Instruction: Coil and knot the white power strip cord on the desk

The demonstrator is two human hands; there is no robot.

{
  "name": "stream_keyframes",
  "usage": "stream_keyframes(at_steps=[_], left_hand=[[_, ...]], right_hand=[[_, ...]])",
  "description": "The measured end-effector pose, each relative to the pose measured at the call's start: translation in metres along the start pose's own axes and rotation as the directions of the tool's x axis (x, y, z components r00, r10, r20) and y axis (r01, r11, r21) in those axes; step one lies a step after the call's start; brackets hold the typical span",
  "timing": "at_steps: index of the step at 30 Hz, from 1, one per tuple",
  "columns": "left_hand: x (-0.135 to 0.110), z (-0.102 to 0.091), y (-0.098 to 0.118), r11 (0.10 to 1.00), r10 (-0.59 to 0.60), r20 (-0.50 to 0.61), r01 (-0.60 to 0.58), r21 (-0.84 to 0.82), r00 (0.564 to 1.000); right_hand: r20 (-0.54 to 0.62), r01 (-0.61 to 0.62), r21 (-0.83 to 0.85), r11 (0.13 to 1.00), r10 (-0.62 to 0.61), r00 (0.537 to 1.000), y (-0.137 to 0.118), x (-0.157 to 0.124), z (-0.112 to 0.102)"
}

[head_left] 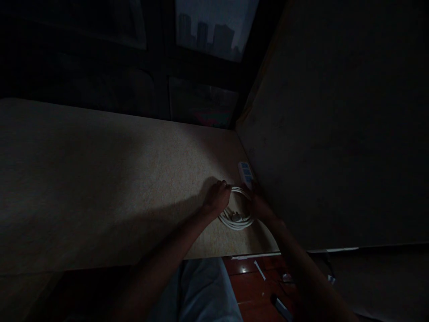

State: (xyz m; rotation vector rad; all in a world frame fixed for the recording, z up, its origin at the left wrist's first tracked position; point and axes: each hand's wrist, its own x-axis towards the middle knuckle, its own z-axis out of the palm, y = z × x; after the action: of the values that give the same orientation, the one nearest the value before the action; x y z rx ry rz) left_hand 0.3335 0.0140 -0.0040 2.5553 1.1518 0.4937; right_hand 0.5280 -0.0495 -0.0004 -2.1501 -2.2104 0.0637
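Observation:
A white cable (236, 226) lies wound into a round coil on the stone-look ledge, its plug (236, 216) inside the loop at the near side. My left hand (219, 197) is closed round the coil's left side. On the opposite side my right hand (257, 203) is closed on the coil, close to the power strip; its fingers are dark and partly hidden. The white power strip (246, 173) with blue socket faces lies just beyond my right hand, along the wall.
The pale ledge (161, 170) stretches left under a dark-framed window (208, 31). A wall (335, 134) rises close on the right. Below the ledge's front edge, small items, among them a white strip (259, 270), lie on the reddish floor (243, 286). The light is dim.

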Motion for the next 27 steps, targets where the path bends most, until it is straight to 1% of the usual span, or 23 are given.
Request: stream_keyframes(at_steps=[3, 6, 9, 11, 13, 15, 16, 18, 20, 21, 22, 23, 25, 27], left_hand=[[-0.002, 0.000, 0.005, 1.000, 0.011, -0.008, -0.011, 0.012, 1.000], [-0.005, 0.003, 0.002, 0.998, 0.029, -0.053, -0.031, -0.046, 0.998], [-0.006, 0.009, -0.005, 0.982, 0.052, -0.088, -0.067, -0.177, 0.995], [-0.008, 0.013, -0.011, 0.958, 0.068, -0.077, -0.086, -0.272, 0.995], [-0.013, 0.014, -0.018, 0.921, 0.067, -0.078, -0.092, -0.378, 0.995], [-0.023, 0.012, -0.026, 0.871, 0.034, -0.119, -0.088, -0.483, 0.992], [-0.030, 0.009, -0.031, 0.847, -0.002, -0.154, -0.081, -0.526, 0.988], [-0.049, 0.001, -0.042, 0.811, -0.108, -0.228, -0.047, -0.583, 0.968], [-0.072, -0.010, -0.053, 0.794, -0.248, -0.272, 0.034, -0.607, 0.930], [-0.084, -0.015, -0.060, 0.785, -0.323, -0.289, 0.085, -0.613, 0.901], [-0.097, -0.021, -0.066, 0.780, -0.377, -0.299, 0.126, -0.613, 0.877], [-0.111, -0.026, -0.072, 0.777, -0.412, -0.307, 0.155, -0.610, 0.858], [-0.137, -0.035, -0.083, 0.790, -0.424, -0.323, 0.171, -0.589, 0.846], [-0.160, -0.042, -0.092, 0.800, -0.419, -0.341, 0.164, -0.577, 0.841]], right_hand=[[-0.006, 0.006, 0.027, 1.000, -0.006, 1.000, 0.008, -0.002, 0.001], [-0.038, -0.006, 0.070, 0.998, 0.009, 0.999, 0.009, -0.007, 0.003], [-0.051, -0.013, 0.093, 0.996, 0.018, 0.999, 0.010, -0.010, 0.006], [-0.035, -0.025, 0.126, 0.992, 0.029, 0.999, 0.012, -0.012, 0.006], [-0.022, -0.027, 0.189, 0.982, 0.031, 0.999, 0.011, -0.016, 0.003], [-0.058, 0.007, 0.267, 0.964, 0.009, 0.998, 0.003, -0.026, -0.004], [-0.101, 0.036, 0.304, 0.952, -0.006, 0.995, -0.006, -0.033, -0.008], [-0.223, 0.093, 0.382, 0.920, -0.005, 0.975, -0.035, -0.051, -0.018], [-0.333, 0.119, 0.492, 0.862, 0.060, 0.941, -0.075, -0.070, -0.024], [-0.357, 0.137, 0.560, 0.817, 0.089, 0.930, -0.098, -0.078, -0.025], [-0.357, 0.166, 0.627, 0.761, 0.092, 0.929, -0.121, -0.084, -0.024], [-0.335, 0.187, 0.680, 0.708, 0.073, 0.940, -0.142, -0.088, -0.021], [-0.251, 0.177, 0.776, 0.605, 0.040, 0.967, -0.178, -0.087, -0.010], [-0.174, 0.126, 0.842, 0.524, 0.043, 0.984, -0.203, -0.079, 0.004]])
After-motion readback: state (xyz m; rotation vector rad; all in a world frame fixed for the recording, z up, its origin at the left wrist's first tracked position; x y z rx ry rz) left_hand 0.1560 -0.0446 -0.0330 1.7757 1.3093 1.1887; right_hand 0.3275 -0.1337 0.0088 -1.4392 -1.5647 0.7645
